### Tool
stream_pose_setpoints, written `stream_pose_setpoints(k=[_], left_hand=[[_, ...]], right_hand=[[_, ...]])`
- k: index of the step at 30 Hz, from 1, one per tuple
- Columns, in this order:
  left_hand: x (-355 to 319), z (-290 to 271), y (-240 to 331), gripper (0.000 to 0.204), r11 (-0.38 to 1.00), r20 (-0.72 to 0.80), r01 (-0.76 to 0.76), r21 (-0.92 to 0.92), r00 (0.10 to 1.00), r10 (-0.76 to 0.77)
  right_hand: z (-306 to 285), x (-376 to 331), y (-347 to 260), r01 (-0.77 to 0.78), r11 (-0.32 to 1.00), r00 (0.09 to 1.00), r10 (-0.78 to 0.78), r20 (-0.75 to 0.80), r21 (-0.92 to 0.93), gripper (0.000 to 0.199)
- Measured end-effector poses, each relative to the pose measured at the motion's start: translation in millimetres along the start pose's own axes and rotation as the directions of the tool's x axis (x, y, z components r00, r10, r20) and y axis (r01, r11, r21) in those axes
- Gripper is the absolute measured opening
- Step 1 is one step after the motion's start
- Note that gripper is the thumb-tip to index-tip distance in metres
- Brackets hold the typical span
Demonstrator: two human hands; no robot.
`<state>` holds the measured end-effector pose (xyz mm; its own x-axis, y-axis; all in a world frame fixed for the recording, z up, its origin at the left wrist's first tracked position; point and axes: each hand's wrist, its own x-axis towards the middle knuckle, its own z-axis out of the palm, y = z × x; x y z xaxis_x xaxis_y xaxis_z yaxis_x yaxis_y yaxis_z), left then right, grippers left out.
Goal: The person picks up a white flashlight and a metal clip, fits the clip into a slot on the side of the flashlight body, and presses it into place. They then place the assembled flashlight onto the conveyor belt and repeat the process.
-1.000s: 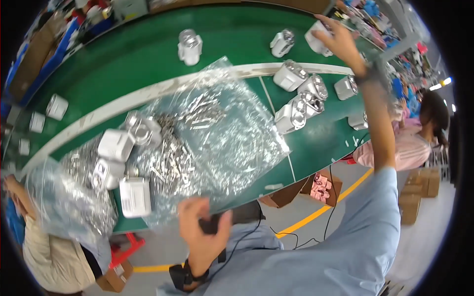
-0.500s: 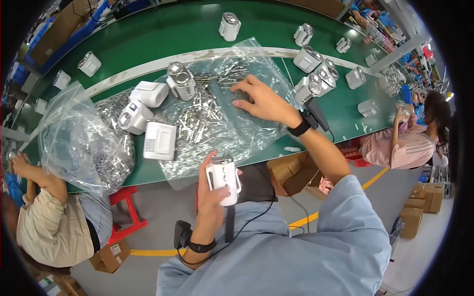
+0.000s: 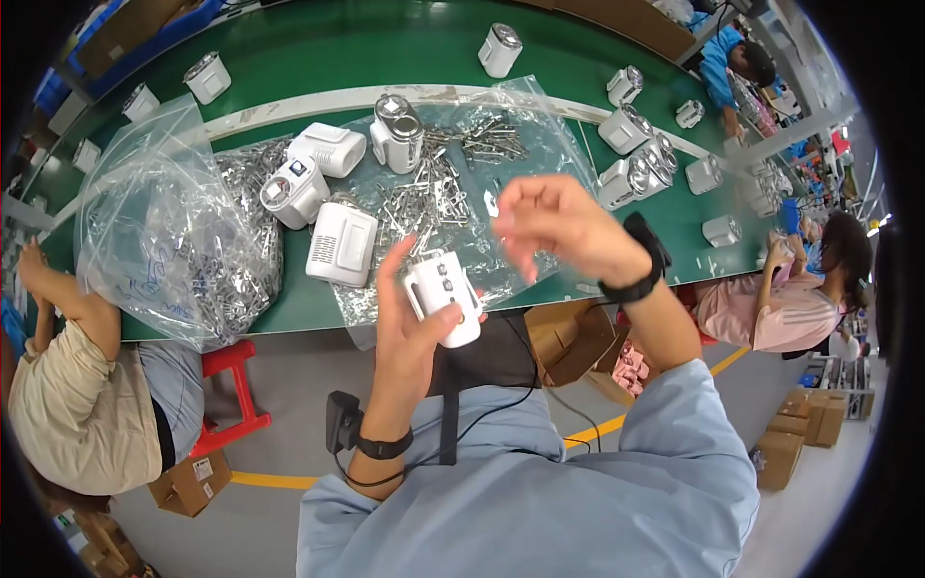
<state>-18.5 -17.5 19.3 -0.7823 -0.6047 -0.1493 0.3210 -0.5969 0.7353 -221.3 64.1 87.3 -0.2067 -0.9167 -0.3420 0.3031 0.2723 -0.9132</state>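
In my left hand [image 3: 397, 337], below the table's near edge, is a white plastic housing [image 3: 462, 332]. My thumb presses on its face, which has small dark holes or screws in a row. To its right and higher, my right hand [image 3: 568, 226] hangs in the air with thumb and fingertips drawn together. Whatever they pinch is blurred and too small to name. Beyond that hand, small shiny metal strips [image 3: 424, 200] lie loose on a flattened clear plastic bag [image 3: 525, 96]. Left of the strips stand several more white housings [image 3: 342, 246], one with a shiny double-round top [image 3: 398, 135].
A bulging clear bag [image 3: 183, 241] of metal parts lies at the left of the green table [image 3: 366, 48]. More white housings [image 3: 624, 130] stand at the right and far side. Two people [image 3: 96, 385] sit nearby, left and right. An open cardboard box [image 3: 568, 342] is under the edge.
My right hand has lifted off the bag of metal strips and come nearer the held housing, its fingers now drawn together. My left hand has tilted the housing and raised it slightly.
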Motion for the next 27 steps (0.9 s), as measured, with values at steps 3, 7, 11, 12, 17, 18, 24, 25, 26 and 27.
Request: stream_pose_setpoints(k=[3,7,11,12,17,18,24,25,26,27], left_hand=[[6,-7,-4,0.049,0.993,0.049,0.100,-0.055,0.994,-0.097],[7,-2,-11,0.042,0.995,-0.029,0.093,0.027,0.995,-0.093],[6,8,-17,0.039,0.991,-0.088,0.078,0.113,0.994,-0.068],[8,8,-21,0.038,0.988,-0.101,0.058,0.146,0.994,-0.044],[10,9,-23,0.034,0.985,-0.115,0.077,0.151,0.992,-0.060],[9,9,-23,0.033,0.988,-0.117,0.104,0.116,0.989,-0.091],[15,13,-31,0.035,0.999,-0.166,-0.049,0.011,0.985,0.051],[16,14,-37,0.036,0.992,-0.206,-0.119,0.043,0.970,0.126],[14,16,-41,0.037,0.981,-0.239,-0.179,0.080,0.952,0.193],[12,19,-43,0.037,0.982,-0.230,-0.171,0.081,0.955,0.186]], right_hand=[[34,-13,10,0.011,0.999,1.000,-0.010,0.014,-0.042,0.010],[39,-15,35,0.093,0.982,0.994,-0.100,-0.036,-0.162,0.008],[36,-18,51,0.130,0.973,0.987,-0.145,-0.065,-0.189,0.010],[35,-18,53,0.152,0.949,0.980,-0.182,-0.086,-0.277,0.011],[34,-25,64,0.163,0.806,0.963,-0.256,-0.087,-0.569,0.017],[33,-27,66,0.152,0.763,0.966,-0.248,-0.067,-0.628,0.018],[40,-34,86,0.175,0.812,0.924,-0.330,-0.191,-0.557,0.024],[53,-38,93,0.212,0.950,0.924,-0.271,-0.270,-0.230,0.028],[63,-40,99,0.240,0.962,0.925,-0.186,-0.331,0.130,0.033],[68,-39,103,0.244,0.961,0.921,-0.187,-0.342,0.132,0.033]])
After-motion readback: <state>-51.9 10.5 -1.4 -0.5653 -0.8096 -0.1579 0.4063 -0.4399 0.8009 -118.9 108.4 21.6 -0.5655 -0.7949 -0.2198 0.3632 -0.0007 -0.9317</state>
